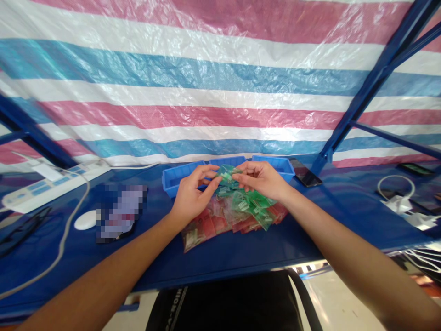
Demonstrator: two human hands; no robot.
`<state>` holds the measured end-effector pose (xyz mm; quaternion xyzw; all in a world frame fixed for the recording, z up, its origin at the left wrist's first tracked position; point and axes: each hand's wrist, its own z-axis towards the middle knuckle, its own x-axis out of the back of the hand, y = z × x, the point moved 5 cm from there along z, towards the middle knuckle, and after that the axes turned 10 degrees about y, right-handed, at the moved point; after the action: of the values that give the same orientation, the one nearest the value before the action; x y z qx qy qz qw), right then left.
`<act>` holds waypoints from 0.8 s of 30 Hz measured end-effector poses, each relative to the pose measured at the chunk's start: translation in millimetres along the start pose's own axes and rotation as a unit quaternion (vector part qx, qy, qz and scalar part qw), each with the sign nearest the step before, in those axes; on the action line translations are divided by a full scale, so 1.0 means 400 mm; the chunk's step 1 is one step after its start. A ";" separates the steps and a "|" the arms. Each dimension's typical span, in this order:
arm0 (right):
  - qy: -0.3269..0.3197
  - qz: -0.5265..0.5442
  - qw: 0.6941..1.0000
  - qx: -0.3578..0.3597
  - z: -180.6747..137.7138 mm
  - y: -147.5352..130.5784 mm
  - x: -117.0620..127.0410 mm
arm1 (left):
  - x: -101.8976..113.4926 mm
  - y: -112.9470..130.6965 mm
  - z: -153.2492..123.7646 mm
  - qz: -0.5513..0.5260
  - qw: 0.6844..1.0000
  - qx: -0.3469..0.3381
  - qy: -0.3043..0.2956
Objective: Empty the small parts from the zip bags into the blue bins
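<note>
Green packet (225, 172) — blue bins (174, 183) behind

This looks like a makeshift workshop; striped plastic tarpaulin (206, 94) hangs behind the blue workbench (213, 257); metal struts (374, 86) rise at its right; parts bins (172, 180) stand toward its back; plastic bags (202, 228) lie heaped mid-bench; a power strip (57, 185) lies at its left.

The left forearm (138, 257) and right forearm (344, 248) are left bare, tapered toward the wrists. The left hand (193, 195) and right hand (263, 179) are bare too. At the lap, black clothing (237, 301) is seen, marked along its left side with pale capital letters (176, 303), not fully readable.
</note>
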<state>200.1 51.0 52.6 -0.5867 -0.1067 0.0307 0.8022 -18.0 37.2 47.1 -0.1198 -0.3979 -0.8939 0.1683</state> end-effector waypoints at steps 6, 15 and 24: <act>0.027 -0.014 0.999 0.010 0.004 -0.002 0.007 | -0.005 0.017 0.000 0.011 0.999 -0.033 -0.001; -0.003 0.009 1.000 0.018 0.003 0.006 -0.002 | -0.019 0.049 -0.005 0.006 0.989 -0.129 -0.072; -0.043 -0.018 0.997 0.066 -0.010 -0.021 -0.021 | -0.013 0.005 -0.002 -0.020 0.998 -0.044 -0.030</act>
<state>192.1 43.3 58.4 -0.5288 -0.1493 0.0487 0.8341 -12.4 36.3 46.0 -0.1461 -0.3650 -0.9098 0.1330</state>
